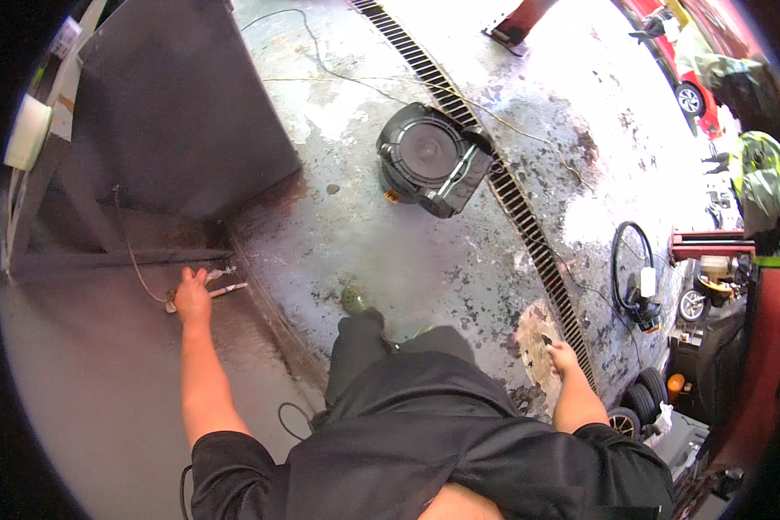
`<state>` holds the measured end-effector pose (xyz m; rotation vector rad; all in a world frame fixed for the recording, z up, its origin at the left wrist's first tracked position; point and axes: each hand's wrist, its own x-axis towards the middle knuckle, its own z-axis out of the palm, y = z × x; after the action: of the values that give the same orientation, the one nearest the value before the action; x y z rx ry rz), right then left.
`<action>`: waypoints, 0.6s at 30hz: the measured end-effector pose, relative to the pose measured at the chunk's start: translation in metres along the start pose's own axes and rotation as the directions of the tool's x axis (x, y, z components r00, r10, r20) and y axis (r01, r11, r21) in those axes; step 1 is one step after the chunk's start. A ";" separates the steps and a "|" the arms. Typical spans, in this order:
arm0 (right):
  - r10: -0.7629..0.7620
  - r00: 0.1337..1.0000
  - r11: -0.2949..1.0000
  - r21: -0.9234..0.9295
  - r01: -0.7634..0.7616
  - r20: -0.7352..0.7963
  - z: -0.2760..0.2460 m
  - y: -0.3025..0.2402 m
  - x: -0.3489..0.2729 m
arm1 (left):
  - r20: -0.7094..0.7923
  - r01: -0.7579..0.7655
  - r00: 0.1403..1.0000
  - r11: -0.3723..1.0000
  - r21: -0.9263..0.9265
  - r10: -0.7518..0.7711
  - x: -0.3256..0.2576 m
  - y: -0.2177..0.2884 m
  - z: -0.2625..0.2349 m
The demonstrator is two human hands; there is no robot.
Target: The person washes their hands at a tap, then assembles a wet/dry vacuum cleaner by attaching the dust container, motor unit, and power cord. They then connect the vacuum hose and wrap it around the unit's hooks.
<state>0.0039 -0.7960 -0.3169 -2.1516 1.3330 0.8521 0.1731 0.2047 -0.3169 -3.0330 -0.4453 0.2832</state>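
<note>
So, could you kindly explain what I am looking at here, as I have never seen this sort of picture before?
This is one picture from a wide fisheye camera worn on a person's head, looking down, so straight edges bend near the rim. The dark clothing at the bottom is the person's own. Their left hand reaches to a small pale tool with a thin cable, lying on a dark metal surface below a dark panel. Their right hand grips a small dark object, too small to identify. On the stained concrete floor sits a black round machine beside a long drain grate. A red car stands far off.
</note>
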 end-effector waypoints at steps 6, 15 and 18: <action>-0.553 0.832 0.830 -0.122 0.545 -0.043 0.016 -0.148 -0.096 | -0.137 0.157 0.976 0.985 -0.077 -0.166 -0.082 0.043 -0.063; -0.616 0.788 0.782 0.117 0.613 -0.012 0.033 0.015 -0.157 | 0.357 0.118 0.932 0.982 -0.150 -0.058 -0.179 0.153 0.008; -0.411 0.896 0.896 0.110 0.431 -0.168 0.078 0.191 -0.129 | 0.397 -0.024 0.913 0.984 -0.176 0.094 -0.176 0.196 0.008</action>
<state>-0.2324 -0.7446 -0.2920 -2.2929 0.8963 0.4232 0.0610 -0.0332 -0.3115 -3.1486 -0.4163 0.9354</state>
